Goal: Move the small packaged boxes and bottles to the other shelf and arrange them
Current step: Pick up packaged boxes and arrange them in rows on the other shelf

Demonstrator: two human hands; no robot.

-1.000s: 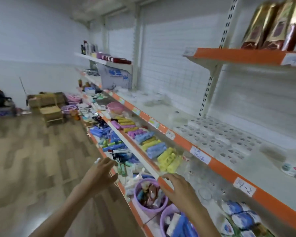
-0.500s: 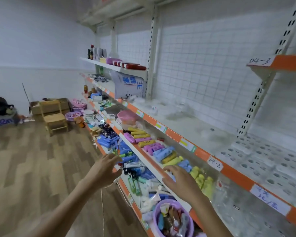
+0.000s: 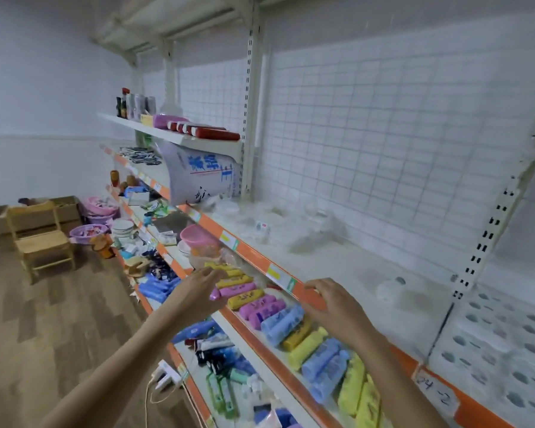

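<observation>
Left grip: left hand (image 3: pixel 198 293) holds nothing, fingers loosely spread, just beside the orange shelf edge (image 3: pixel 309 293).
Right grip: right hand (image 3: pixel 337 304) empty, fingers bent over that edge.
Bottles: coloured bottles (image 3: pixel 291 322) lie in a row under the edge.
Open room: upper shelf (image 3: pixel 346 267) behind the edge is mostly bare; wooden floor (image 3: pixel 44 319) lies open away from it.

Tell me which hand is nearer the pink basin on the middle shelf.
Left. The left hand reaches over the yellow tubes just in front of the pink basin; the right hand sits farther along the row, at the orange shelf edge.
</observation>
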